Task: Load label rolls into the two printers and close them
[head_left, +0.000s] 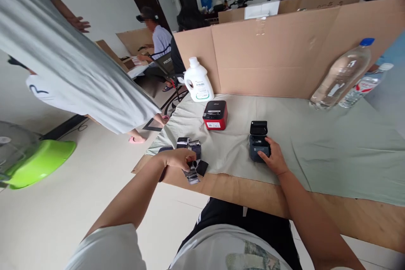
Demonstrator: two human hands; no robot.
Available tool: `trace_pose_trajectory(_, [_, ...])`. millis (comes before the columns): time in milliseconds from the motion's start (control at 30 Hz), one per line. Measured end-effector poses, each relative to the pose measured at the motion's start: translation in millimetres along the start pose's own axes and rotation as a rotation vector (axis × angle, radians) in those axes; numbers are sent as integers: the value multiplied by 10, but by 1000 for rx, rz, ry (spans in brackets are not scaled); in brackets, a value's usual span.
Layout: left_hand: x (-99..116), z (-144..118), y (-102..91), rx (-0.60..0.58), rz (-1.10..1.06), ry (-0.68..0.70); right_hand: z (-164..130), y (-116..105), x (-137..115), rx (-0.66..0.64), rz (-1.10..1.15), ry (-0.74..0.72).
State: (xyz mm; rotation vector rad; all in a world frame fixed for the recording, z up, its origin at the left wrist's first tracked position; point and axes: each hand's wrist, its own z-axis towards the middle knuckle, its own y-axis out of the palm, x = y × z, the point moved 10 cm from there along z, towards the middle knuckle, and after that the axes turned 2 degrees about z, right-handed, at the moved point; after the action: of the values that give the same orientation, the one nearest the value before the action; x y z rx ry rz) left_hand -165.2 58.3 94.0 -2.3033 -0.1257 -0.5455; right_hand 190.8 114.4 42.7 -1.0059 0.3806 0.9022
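My left hand (181, 158) is closed on a small roll of dark, shiny film (191, 174), whose loose strip hangs toward the table's front edge. Around it lie more dark rolls (183, 141) and a black flap-like piece (202, 168), partly covered by my fingers. On the cloth to the right stands a small dark portable printer (255, 152) with its lid (258, 127) flipped up. My right hand (274, 158) grips that printer's right side, thumb across its front. Beyond both hands sits a red and black box-shaped printer (215, 116).
A white detergent jug (200, 82) stands at the far left corner before a cardboard screen (265, 59). Two clear bottles, one large (341, 76) and one smaller (363, 86), lean at the right. A person (79, 50) is near the table's left; a green basin (44, 162) rests on the floor.
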Motion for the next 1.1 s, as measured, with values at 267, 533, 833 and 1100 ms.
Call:
trace_pose_trajectory(267, [1726,841,-94,20,-390,456,-10,-140,-218,59,-58,-60])
trace_pose_trajectory(533, [2258,1888,-195,417,259,204,-39,-303,-226,131,-67,-70])
trace_pose_trajectory(833, [2307,1904,-108,554,441,235,-12,-284,-352,96,-106,-122])
trace_pose_trajectory(1100, [2287,1941,-82,584,418,223,-18,-297,-308,124,-76,-84])
